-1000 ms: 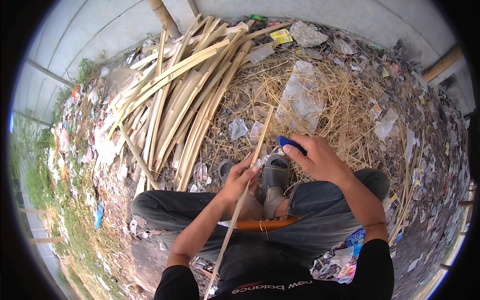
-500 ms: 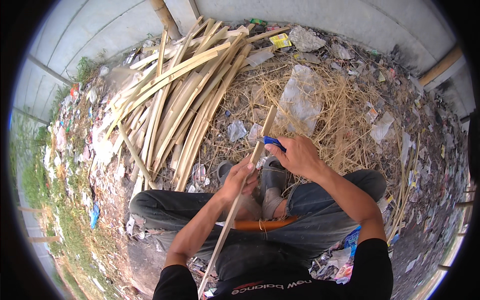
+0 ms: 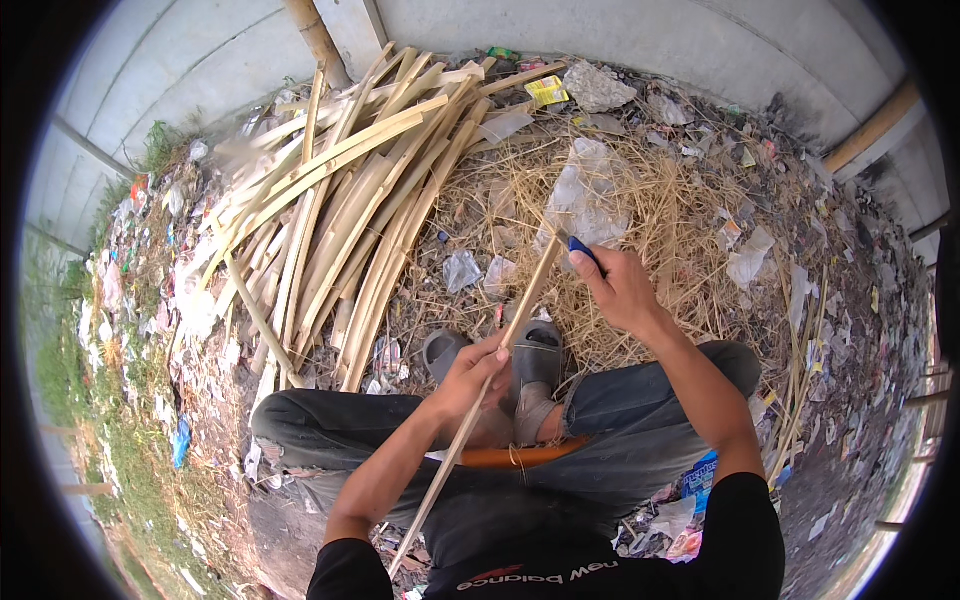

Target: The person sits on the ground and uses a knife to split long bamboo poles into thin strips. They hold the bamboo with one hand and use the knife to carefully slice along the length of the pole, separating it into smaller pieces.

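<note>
My left hand (image 3: pixel 470 380) is wrapped around a long, pale bamboo strip (image 3: pixel 530 298), which slants from my lap up and away to the right. Near the strip's far end, my right hand (image 3: pixel 624 288) grips a blue-handled cutter knife (image 3: pixel 584 252). The knife's front lies against or very close to the tip; its blade is too small to make out. Shavings and straw (image 3: pixel 680 240) cover the ground beyond my hands. My feet in grey clogs (image 3: pixel 540 358) are just under the strip.
A heap of split bamboo strips (image 3: pixel 360 215) lies ahead to the left. Plastic sheeting (image 3: pixel 590 190), litter and a pale stone (image 3: pixel 598 86) are scattered before the grey wall (image 3: pixel 640 40). Something orange (image 3: pixel 525 456) lies beneath my crossed legs. A few thin strips (image 3: pixel 800 400) rest at the right.
My right hand has moved the knife up along the bamboo strip, away from my left hand, to the far end. My left hand keeps its hold on the strip.
</note>
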A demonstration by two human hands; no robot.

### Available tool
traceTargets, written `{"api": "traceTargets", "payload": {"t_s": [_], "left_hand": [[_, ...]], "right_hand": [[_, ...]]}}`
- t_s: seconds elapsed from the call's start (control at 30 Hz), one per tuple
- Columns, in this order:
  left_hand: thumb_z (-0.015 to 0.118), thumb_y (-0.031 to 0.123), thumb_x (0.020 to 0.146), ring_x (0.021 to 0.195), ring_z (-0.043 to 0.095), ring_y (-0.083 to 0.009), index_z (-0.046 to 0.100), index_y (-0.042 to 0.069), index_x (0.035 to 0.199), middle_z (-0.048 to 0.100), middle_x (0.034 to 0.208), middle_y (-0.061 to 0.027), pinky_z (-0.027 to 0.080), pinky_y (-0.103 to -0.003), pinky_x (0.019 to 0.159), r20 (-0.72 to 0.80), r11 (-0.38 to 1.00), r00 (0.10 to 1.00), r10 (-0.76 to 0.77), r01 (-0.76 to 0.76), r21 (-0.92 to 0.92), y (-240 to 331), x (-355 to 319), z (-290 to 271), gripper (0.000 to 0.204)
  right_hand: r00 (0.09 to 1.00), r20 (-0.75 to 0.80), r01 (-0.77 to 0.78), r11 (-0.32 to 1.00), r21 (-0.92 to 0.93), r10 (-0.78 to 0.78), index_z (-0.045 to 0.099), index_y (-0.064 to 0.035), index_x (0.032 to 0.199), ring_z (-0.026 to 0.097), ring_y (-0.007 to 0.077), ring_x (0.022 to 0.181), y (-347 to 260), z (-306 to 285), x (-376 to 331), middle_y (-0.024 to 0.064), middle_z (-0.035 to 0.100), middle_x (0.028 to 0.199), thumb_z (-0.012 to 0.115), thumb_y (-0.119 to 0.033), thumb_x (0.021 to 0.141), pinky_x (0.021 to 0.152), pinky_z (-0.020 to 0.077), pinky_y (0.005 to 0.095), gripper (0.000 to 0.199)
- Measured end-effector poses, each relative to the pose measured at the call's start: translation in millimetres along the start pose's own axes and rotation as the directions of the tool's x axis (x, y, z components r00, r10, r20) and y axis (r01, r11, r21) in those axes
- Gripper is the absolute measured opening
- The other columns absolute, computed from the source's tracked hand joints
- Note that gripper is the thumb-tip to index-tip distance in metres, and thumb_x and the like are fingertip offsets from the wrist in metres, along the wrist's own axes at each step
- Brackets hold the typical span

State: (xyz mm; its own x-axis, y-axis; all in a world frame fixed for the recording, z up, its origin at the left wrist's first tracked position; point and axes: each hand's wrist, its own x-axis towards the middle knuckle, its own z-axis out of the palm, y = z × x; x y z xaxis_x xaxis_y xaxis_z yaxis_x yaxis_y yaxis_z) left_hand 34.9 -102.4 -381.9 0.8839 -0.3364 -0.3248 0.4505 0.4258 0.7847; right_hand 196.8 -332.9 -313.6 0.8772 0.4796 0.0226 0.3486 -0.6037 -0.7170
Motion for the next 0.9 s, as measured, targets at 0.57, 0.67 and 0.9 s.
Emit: {"api": "traceTargets", "payload": {"t_s": [0.57,0.67,0.9], "left_hand": [[0.065,0.012,0.101,0.075,0.054,-0.0033,0.033,0.003,0.159,0.062,0.092,0.003,0.045,-0.021,0.067,-0.103,0.954,0.986,0.132,-0.098,0.284,-4.3,3.8,-10.3,0.067],[0.067,0.007,0.098,0.102,0.054,-0.0039,0.031,-0.001,0.158,0.062,0.125,0.0009,0.045,-0.021,0.088,-0.168,0.94,0.969,0.181,-0.12,0.32,-4.1,1.9,-11.4,0.071],[0.069,-0.001,0.095,0.106,0.054,-0.0041,0.033,-0.005,0.156,0.055,0.141,-0.0035,0.046,-0.021,0.091,-0.134,0.936,0.961,0.242,-0.195,0.292,-1.7,3.0,-1.4,0.071]], "right_hand": [[0.953,0.19,0.264,0.955,-0.136,-0.236,0.064,-0.0008,0.075,0.056,0.0359,0.048,-11.3,52.7,-39.9,0.0166,0.053,0.052,0.052,-0.051,0.103,0.05,0.0428,0.0457,0.059],[0.953,0.156,0.278,0.956,-0.092,-0.262,0.064,-0.0006,0.075,0.056,0.0362,0.047,-9.4,57.7,-36.7,0.0162,0.053,0.052,0.052,-0.051,0.103,0.05,0.043,0.0458,0.059],[0.993,0.117,0.015,0.99,-0.142,0.002,0.067,-0.0016,0.081,0.064,0.041,0.061,6.0,14.0,-4.5,0.0195,0.062,0.06,0.051,-0.049,0.103,0.058,0.0484,0.05,0.054]]}}
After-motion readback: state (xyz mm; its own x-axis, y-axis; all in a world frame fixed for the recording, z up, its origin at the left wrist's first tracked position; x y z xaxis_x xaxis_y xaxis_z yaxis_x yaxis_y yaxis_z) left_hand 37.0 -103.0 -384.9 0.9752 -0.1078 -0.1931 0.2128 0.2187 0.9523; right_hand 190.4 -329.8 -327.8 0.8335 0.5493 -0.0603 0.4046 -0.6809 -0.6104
